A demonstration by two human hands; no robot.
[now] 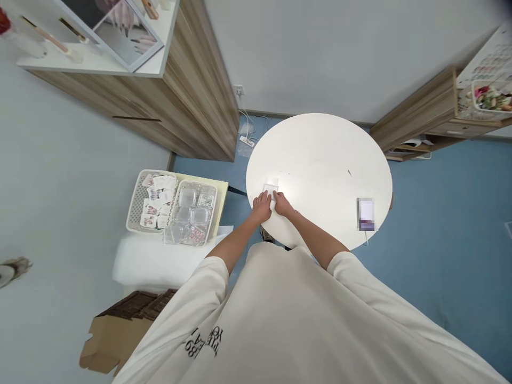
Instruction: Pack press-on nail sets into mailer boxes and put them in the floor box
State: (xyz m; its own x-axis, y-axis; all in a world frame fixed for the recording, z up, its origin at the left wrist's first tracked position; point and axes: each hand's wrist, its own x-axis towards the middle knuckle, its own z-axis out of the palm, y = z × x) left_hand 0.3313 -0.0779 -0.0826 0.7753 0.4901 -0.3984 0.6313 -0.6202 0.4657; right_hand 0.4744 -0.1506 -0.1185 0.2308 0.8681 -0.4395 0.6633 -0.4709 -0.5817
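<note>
On the left part of the round white table (pixel 320 165) lies a small flat clear plastic box (pixel 271 188) with a pale look. My left hand (pixel 262 207) grips its near left side, with a ring on one finger. My right hand (pixel 282 204) is closed at its near right corner, thumb against the edge. Parts of the box are hidden under my fingers, and I cannot make out what is inside it.
To the left, a white basket (pixel 128 213) holds printed cards; beside it, another basket (pixel 216 202) holds clear boxes. A blurred-out device (pixel 366 214) with a cable lies at the table's right. A wooden cabinet (pixel 200 90) and cardboard box (pixel 108 341) stand left.
</note>
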